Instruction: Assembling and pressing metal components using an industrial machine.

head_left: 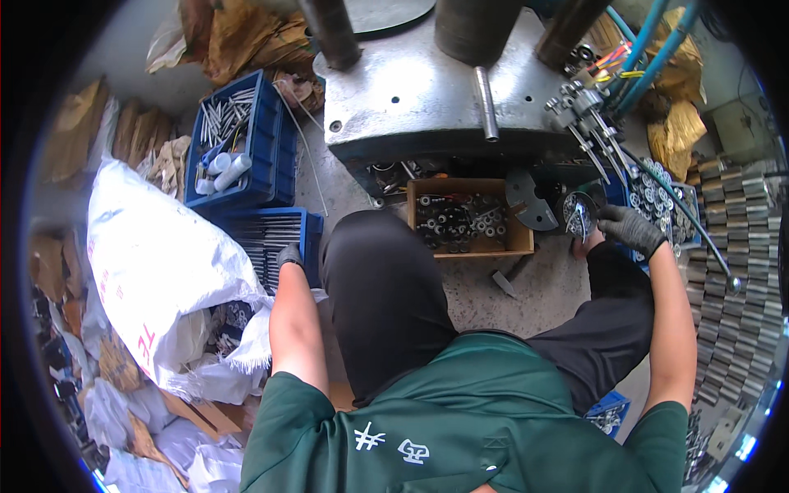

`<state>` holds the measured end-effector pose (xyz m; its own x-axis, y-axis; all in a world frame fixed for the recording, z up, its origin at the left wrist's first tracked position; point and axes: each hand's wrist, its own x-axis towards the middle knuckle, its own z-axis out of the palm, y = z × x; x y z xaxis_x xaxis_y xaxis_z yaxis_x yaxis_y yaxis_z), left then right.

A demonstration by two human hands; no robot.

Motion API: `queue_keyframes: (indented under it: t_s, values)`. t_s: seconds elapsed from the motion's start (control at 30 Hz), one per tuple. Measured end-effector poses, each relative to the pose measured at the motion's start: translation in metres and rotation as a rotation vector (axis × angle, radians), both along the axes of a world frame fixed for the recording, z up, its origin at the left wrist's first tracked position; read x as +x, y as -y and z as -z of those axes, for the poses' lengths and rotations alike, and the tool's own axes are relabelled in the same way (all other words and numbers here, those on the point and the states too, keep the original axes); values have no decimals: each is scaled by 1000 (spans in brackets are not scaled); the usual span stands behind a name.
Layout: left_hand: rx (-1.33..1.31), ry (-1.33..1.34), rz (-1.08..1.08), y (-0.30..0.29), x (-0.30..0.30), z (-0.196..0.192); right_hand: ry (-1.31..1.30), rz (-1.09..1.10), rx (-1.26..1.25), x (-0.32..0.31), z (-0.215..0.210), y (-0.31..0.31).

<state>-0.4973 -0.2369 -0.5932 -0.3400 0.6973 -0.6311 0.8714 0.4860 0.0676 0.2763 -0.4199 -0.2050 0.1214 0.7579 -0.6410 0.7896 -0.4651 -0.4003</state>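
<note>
My left hand point(290, 255), in a dark glove, reaches down at the right side of a blue crate point(312, 238) with long dark metal rods point(267, 246) lying side by side in it. Its fingers are mostly hidden, so whether they grip a rod cannot be told. Beyond my right knee, my right hand point(633, 231), gloved in the same way, has its fingers closed at the rim of a round dark dish point(579, 215) with shiny metal in it. Beside the dish stands a dark grey notched disc point(530, 200). A blue bin of ring-shaped metal parts point(657, 197) lies just past this hand.
A heavy steel machine bed point(411, 82) with thick columns spans the front. Under it sit a wooden box point(472, 254) of small parts and a hammer point(504, 283). A white sack point(164, 271) and another blue crate point(283, 156) crowd the left; stacked metal cylinders point(723, 312) line the right.
</note>
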Motion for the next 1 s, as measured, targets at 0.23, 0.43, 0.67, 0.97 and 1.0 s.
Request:
queue_keyframes:
  t_s: [0.23, 0.43, 0.67, 0.97, 1.0]
  values:
    - [165, 128, 291, -31, -83, 22, -29, -10, 49, -1, 4, 6]
    - [269, 477, 78, -1, -32, 27, 4, 18, 32, 9, 7, 9]
    - [467, 903, -117, 13, 63, -22, -68, -159, 146, 7, 2, 10]
    - [660, 1431, -288, 1, 3, -257, 30, -272, 178, -14, -18, 18]
    - [586, 1542, -252, 5, 42, -307, 47, -265, 165, -10, -20, 27]
